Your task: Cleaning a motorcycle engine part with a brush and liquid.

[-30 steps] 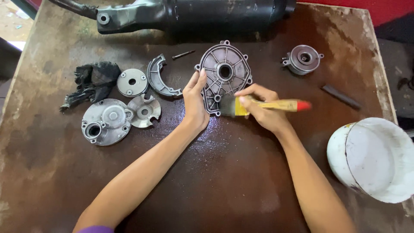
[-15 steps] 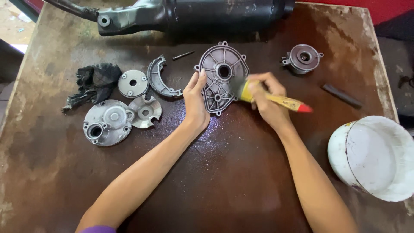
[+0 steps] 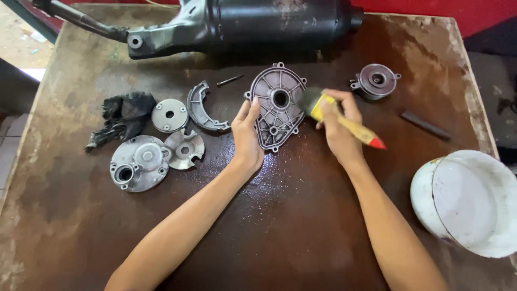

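Even, fairly bright daylight, wet glare on the table [image 3: 280, 183] (brush perhaps motion-blurred).

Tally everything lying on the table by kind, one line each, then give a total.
Grey metal engine parts: 6, including the ribbed cover under the left hand
Brush, in the right hand: 1
Black rag: 1
Bolt: 1
Dark bar: 1
White bucket: 1
Large black engine housing: 1
Total: 12

The ribbed cover plate [image 3: 277, 105] is showing dull grey cast metal, as are the round housings [image 3: 139, 163]. The paintbrush [image 3: 344, 121] is showing a glossy yellow, red-tipped handle. The brown tabletop [image 3: 280, 226] is looking worn and wet-shiny. The rag [image 3: 125, 116] is looking like black, frayed cloth. The white bucket [image 3: 468, 202] is looking like matt plastic.
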